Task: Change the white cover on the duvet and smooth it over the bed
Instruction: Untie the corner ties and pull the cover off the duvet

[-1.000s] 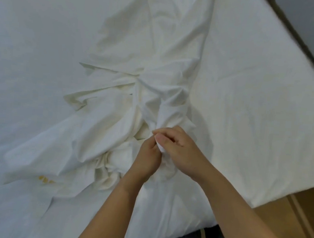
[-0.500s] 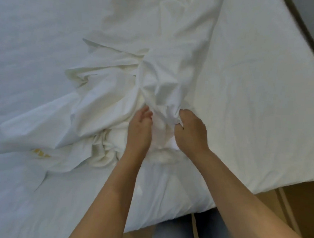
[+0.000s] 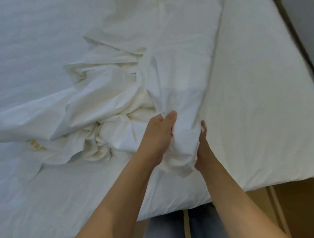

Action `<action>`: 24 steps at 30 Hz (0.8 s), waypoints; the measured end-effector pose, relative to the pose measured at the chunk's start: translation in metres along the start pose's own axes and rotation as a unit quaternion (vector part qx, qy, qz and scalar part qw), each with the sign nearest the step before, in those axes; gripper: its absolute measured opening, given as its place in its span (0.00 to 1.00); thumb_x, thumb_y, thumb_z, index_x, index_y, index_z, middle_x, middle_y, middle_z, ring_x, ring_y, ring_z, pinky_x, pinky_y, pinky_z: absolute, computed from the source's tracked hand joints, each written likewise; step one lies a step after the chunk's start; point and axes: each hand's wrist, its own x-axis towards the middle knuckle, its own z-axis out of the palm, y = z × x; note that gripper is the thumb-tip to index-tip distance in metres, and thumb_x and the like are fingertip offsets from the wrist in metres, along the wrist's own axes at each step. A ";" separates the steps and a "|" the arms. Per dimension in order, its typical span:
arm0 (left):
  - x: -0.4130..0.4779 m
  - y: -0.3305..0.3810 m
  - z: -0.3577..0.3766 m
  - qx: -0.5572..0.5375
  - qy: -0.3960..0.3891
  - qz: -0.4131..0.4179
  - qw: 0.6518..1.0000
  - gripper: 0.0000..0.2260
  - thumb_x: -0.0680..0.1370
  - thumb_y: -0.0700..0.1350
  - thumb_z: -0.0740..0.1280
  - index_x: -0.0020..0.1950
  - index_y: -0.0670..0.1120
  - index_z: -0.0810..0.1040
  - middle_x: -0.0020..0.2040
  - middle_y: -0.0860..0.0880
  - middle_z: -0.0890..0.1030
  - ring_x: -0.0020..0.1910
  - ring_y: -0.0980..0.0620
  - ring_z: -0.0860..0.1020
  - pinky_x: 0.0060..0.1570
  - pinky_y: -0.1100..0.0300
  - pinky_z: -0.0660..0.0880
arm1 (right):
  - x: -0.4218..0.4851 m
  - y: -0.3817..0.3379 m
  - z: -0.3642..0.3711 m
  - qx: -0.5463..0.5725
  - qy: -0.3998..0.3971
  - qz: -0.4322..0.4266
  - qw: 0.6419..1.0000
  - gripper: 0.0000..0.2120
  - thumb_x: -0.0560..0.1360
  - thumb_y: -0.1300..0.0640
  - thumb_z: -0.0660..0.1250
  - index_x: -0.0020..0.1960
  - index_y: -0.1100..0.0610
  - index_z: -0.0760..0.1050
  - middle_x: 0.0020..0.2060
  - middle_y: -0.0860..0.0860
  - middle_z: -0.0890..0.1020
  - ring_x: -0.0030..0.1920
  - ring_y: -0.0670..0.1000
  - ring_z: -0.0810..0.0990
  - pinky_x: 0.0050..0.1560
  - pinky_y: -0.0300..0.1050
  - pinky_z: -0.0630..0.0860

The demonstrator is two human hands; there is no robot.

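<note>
Bed [image 3: 256, 88] fills the view, wood floor [image 3: 295, 203] past its near edge, left hand [image 3: 157, 135] and right hand [image 3: 203, 150] both gripping the bunched cover [image 3: 174, 73].

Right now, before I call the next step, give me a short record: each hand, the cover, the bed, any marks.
left hand: grips a bunched fold of the white cover
right hand: holds the same fold from its other side, fingers mostly hidden
cover state: crumpled heap, not spread
bed: flat white surface under the cover
marks: yellow marks on the fabric left of the heap
</note>
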 end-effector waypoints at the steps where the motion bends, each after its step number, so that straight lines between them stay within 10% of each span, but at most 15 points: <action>1: 0.000 0.001 0.002 0.011 0.005 0.003 1.000 0.11 0.81 0.49 0.59 0.41 0.53 0.76 0.32 0.62 0.82 0.33 0.66 0.79 0.32 0.75 0.73 | 0.002 -0.001 -0.002 0.041 -0.055 0.030 0.997 0.20 0.78 0.42 0.56 0.67 0.49 0.68 0.67 0.49 0.72 0.60 0.43 0.78 0.61 0.42 0.73; 4: -0.002 -0.002 0.010 0.056 0.049 0.025 0.997 0.10 0.81 0.51 0.59 0.46 0.48 0.76 0.43 0.54 0.82 0.41 0.59 0.80 0.44 0.66 0.75 | -0.002 -0.014 -0.008 0.104 -0.131 0.048 0.985 0.22 0.72 0.42 0.66 0.59 0.55 0.78 0.57 0.55 0.82 0.57 0.52 0.81 0.58 0.48 0.77; 9: -0.012 -0.006 0.040 0.161 0.075 0.070 0.982 0.10 0.76 0.56 0.64 0.50 0.51 0.69 0.44 0.59 0.74 0.49 0.54 0.75 0.50 0.60 0.69 | -0.013 -0.042 -0.036 0.040 0.123 -0.098 0.987 0.07 0.72 0.61 0.66 0.47 0.55 0.81 0.38 0.52 0.84 0.37 0.54 0.81 0.30 0.41 0.74; 13: -0.019 0.002 0.093 0.319 0.035 0.142 0.936 0.15 0.77 0.60 0.59 0.50 0.48 0.69 0.41 0.55 0.74 0.44 0.51 0.73 0.46 0.56 0.66 | -0.043 -0.075 -0.085 0.002 0.200 -0.202 0.959 0.07 0.72 0.61 0.66 0.43 0.50 0.79 0.36 0.43 0.84 0.38 0.43 0.83 0.35 0.39 0.78; 19: -0.034 -0.013 0.238 0.488 -0.234 0.195 0.818 0.13 0.82 0.48 0.53 0.53 0.46 0.75 0.42 0.48 0.75 0.47 0.45 0.75 0.42 0.56 0.65 | -0.095 -0.119 -0.231 0.092 0.381 -0.278 0.877 0.10 0.72 0.59 0.66 0.51 0.52 0.80 0.43 0.46 0.85 0.45 0.47 0.84 0.41 0.42 0.81; 24: -0.018 -0.071 0.320 0.465 -0.247 0.012 0.850 0.18 0.83 0.45 0.52 0.72 0.45 0.66 0.70 0.45 0.70 0.67 0.46 0.69 0.62 0.58 0.64 | -0.096 -0.116 -0.359 0.003 0.487 -0.224 0.844 0.06 0.75 0.51 0.63 0.47 0.46 0.79 0.42 0.44 0.83 0.45 0.46 0.83 0.41 0.44 0.80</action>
